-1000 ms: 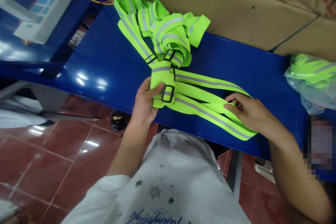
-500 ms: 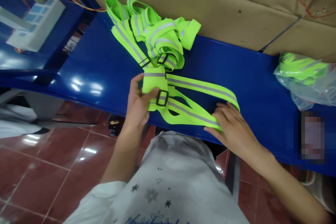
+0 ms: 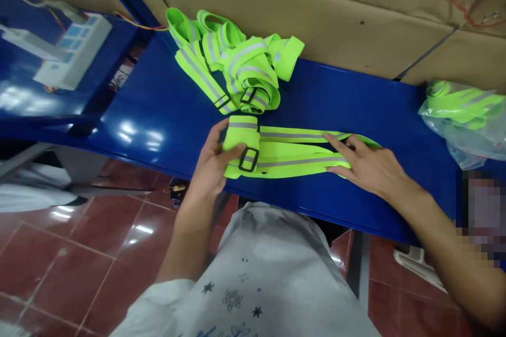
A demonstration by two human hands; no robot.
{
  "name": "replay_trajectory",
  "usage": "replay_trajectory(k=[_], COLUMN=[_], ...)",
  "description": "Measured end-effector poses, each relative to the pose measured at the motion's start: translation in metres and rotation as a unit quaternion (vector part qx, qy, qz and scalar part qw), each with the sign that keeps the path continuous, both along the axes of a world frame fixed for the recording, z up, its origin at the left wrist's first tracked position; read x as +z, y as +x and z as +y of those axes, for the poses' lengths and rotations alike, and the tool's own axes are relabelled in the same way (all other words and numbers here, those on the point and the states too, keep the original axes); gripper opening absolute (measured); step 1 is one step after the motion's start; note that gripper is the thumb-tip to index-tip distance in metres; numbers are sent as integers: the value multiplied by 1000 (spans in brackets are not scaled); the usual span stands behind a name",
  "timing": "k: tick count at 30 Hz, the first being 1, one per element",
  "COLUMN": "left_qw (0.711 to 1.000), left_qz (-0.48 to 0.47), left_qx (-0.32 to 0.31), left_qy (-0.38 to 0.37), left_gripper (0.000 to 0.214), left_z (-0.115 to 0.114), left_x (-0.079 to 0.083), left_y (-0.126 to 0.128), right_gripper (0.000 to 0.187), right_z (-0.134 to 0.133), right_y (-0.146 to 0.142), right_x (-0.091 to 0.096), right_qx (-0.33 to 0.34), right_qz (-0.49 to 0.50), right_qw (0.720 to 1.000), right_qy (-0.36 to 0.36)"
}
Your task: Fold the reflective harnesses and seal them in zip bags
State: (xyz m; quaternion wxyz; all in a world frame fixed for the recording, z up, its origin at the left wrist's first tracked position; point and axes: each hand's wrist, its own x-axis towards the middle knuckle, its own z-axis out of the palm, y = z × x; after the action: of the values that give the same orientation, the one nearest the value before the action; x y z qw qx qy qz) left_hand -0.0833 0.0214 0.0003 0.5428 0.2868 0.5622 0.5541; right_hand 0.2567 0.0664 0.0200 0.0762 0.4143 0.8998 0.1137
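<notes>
Just one left hand [image 3: 211, 164], one right hand [image 3: 371, 164], on one strap bundle [image 3: 276, 149]

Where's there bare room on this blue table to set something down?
Bare: left of the strap pile; between it and the bagged straps. Crowded: front middle, where left hand and right hand touch the buckled strap.

A head-worn camera faces forward, down onto the straps [image 3: 294, 161].

Glossy blue table [image 3: 336, 97], red tiled floor [image 3: 89, 231]
</notes>
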Motion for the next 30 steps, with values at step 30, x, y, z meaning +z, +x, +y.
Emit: replay_trajectory(k=[30], left_qw=[994], left_qz=[105], left_qx=[-9], left_qy=[4], left_gripper=[70], left_z=[-4], left_x=[-6], left_y=[-5], right_gripper=[49], right_z=[-27], right_y=[-37], right_x=[-14], right_qx=[51], right_qz=[192], right_qw=[978], right_qy=[-57])
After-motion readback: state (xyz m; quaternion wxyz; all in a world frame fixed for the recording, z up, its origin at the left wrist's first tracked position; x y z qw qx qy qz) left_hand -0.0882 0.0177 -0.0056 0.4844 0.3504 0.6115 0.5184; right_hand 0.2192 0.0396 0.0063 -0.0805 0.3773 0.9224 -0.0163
